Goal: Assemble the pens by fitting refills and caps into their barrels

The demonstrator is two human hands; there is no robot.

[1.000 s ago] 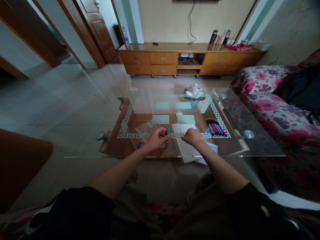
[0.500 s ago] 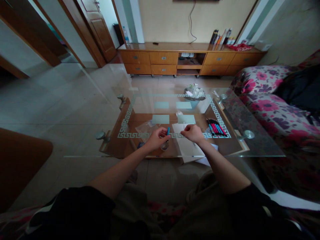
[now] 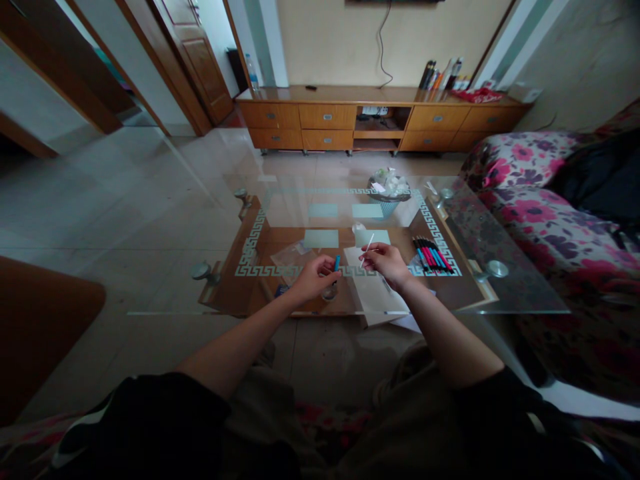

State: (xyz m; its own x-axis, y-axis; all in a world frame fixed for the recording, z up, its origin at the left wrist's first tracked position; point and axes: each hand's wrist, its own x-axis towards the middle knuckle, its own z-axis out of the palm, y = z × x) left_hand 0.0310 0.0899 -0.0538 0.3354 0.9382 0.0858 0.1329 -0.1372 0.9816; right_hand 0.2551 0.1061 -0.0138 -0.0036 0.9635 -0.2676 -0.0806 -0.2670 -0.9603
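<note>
My left hand is closed around a short blue pen, held nearly upright above the glass table. To its right, my right hand pinches a thin white stick that looks like a pen refill; it tilts up to the right. A small round clear container lies just below my left hand. Under my right hand is a white sheet or pad. Beyond that hand, several blue, pink and black pens lie side by side in a row.
A clear plastic bag lies left of my hands. Behind the table stands a waste basket full of plastic. A wooden cabinet runs along the far wall. The flowered sofa is on the right.
My right hand has turned, its fingers opening outward a little, and the white stick now shows at a slant. My left hand and the blue pen stay in place.
</note>
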